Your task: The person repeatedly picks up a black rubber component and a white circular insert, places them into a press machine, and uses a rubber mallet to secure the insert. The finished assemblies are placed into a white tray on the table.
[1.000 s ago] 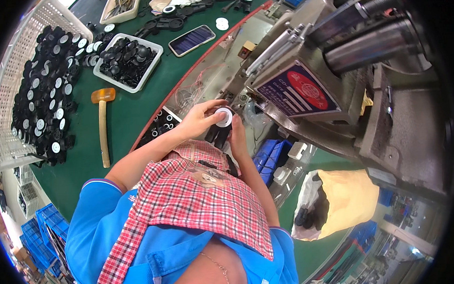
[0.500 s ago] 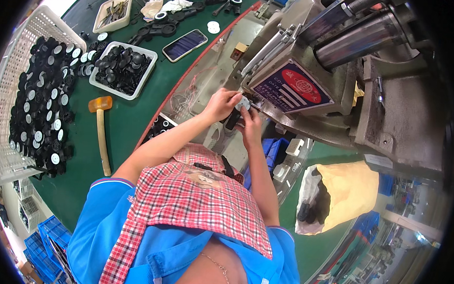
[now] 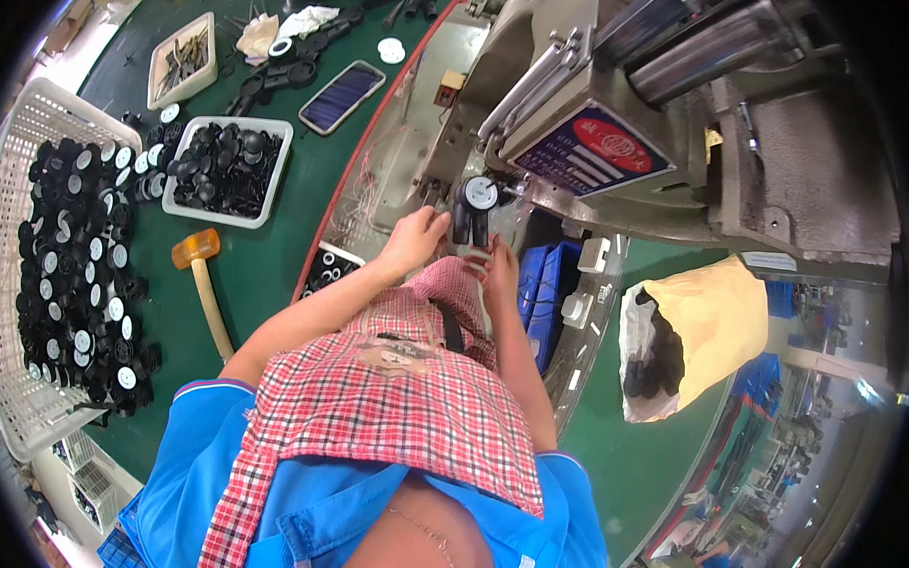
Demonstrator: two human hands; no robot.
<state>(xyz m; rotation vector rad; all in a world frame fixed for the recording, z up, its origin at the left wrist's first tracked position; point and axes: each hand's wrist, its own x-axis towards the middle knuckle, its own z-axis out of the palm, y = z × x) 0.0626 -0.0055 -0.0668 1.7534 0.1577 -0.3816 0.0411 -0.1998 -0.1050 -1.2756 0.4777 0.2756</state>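
A black caster-like part (image 3: pixel 471 224) with a round white disc (image 3: pixel 480 193) on its top sits under the head of a grey metal press (image 3: pixel 591 159). Its two black prongs point toward me. My left hand (image 3: pixel 412 242) is just left of the prongs, apart from the part, fingers loosely bent and seemingly holding nothing. On the other side, my right hand (image 3: pixel 499 273) has its fingers curled together close to the prong ends. Whatever lies between those fingertips is hidden.
At left stand a white basket (image 3: pixel 3 298) of black wheels with white discs and a white tray (image 3: pixel 267 202) of black parts. A mallet (image 3: pixel 206 285), a phone (image 3: pixel 343 97) and a tool tray (image 3: pixel 153 73) lie on the green table. A paper sack (image 3: pixel 718 323) is at right.
Both hands have drawn back toward me from the disc-topped part, which now stands uncovered under the press. The left hand has moved left and down. The whole view has shifted a little.
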